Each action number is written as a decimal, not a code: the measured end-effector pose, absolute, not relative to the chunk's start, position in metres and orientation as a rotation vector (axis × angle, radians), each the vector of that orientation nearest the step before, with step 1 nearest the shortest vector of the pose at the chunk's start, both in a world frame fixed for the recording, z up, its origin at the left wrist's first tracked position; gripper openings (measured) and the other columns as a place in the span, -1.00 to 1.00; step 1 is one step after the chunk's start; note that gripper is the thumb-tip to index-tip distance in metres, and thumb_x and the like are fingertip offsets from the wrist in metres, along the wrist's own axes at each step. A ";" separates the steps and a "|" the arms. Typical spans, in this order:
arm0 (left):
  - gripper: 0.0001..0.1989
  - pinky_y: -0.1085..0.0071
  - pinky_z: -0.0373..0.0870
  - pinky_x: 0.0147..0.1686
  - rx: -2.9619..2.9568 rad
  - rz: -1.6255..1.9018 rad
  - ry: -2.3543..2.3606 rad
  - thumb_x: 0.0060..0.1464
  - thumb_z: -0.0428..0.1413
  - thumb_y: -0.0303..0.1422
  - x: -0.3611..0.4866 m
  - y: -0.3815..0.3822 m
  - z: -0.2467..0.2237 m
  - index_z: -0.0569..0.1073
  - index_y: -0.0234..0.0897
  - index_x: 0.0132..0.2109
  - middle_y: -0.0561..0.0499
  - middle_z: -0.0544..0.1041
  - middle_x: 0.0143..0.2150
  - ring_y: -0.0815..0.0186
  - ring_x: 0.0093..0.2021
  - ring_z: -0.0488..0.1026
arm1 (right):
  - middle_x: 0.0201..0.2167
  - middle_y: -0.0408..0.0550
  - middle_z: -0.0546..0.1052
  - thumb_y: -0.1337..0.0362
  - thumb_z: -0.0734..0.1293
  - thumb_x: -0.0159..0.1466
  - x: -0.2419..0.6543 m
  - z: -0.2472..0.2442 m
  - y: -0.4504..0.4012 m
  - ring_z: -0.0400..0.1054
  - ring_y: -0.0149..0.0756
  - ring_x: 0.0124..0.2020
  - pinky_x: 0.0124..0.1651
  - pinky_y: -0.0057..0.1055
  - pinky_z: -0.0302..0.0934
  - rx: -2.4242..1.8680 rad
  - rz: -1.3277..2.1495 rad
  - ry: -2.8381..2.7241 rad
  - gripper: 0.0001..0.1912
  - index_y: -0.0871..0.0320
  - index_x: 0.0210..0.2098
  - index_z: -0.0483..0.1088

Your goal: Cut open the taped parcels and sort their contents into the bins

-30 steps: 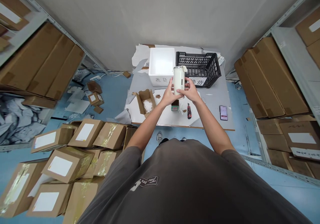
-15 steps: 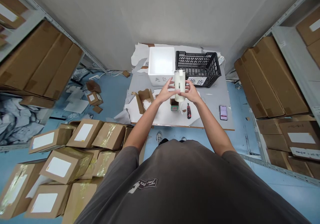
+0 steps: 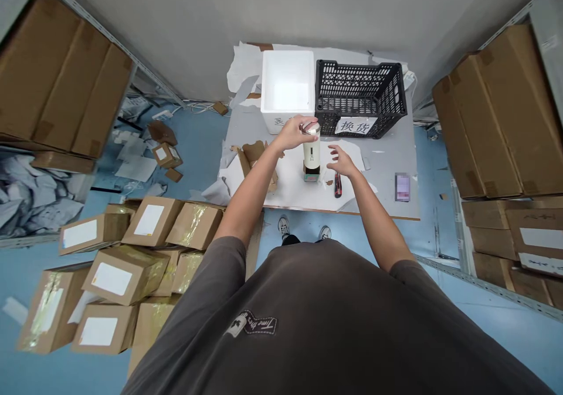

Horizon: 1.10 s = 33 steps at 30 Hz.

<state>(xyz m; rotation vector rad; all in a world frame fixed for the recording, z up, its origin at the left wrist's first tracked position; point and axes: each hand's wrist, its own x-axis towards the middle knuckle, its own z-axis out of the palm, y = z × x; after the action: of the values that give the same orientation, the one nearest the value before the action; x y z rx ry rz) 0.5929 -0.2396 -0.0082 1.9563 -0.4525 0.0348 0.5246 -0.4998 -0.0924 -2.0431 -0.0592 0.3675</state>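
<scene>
My left hand [image 3: 297, 133] is closed round the top of a pale cream cylindrical bottle [image 3: 312, 155]. The bottle stands upright, its lower end at the open top of a small green and brown box [image 3: 312, 175] on the table. To the right, my right hand [image 3: 342, 161] is apart from the bottle with its fingers spread and nothing in them. Just below that hand lies a red and black cutter [image 3: 338, 185]. An opened brown carton [image 3: 254, 153] lies left of the bottle.
Behind the hands stand a white foam box [image 3: 288, 115] and a black plastic crate [image 3: 360, 97]. A phone [image 3: 402, 188] lies at the table's right. Taped cartons [image 3: 112, 277] are piled at left, and shelves with boxes flank both sides.
My right hand has let go of the bottle and moved right. My left hand has shifted to the bottle's top, and the bottle is now down at the small box. The view has shifted.
</scene>
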 end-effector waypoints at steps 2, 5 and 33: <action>-0.39 0.06 0.55 0.22 1.992 -0.041 -0.480 0.02 0.51 -0.21 0.588 -0.235 -0.021 0.68 -0.29 0.20 -0.05 0.66 -0.05 0.07 0.04 0.61 | 0.06 0.05 0.56 0.21 0.58 -0.06 0.522 -0.113 -0.493 0.47 -0.07 -0.07 0.12 -0.02 0.46 -2.148 0.460 0.069 -0.16 0.05 0.23 0.45; -0.38 0.08 0.52 0.24 1.998 -0.117 -0.502 0.05 0.48 -0.23 0.584 -0.232 -0.036 0.65 -0.30 0.25 -0.05 0.64 -0.09 0.04 0.09 0.58 | -0.15 -0.10 0.55 0.20 0.60 -0.07 0.517 -0.137 -0.473 0.45 -0.13 -0.17 -0.02 -0.16 0.47 -2.202 0.492 0.163 -0.27 0.03 0.10 0.45; -0.35 0.11 0.45 0.20 2.261 -0.285 -0.329 0.05 0.40 -0.42 0.529 -0.272 -0.117 0.57 -0.18 0.31 -0.17 0.48 0.23 -0.03 0.17 0.50 | -0.46 -0.30 0.36 0.38 0.39 -0.01 0.518 -0.164 -0.467 0.39 -0.23 -0.34 -0.18 -0.32 0.41 -2.068 0.414 0.364 -0.57 0.03 -0.12 0.41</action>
<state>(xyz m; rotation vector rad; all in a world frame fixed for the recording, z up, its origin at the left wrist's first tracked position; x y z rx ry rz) 0.5289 -0.2724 -0.1173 2.2613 -0.3294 -0.2853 0.5184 -0.4671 -0.1644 -2.0684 0.3635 0.4143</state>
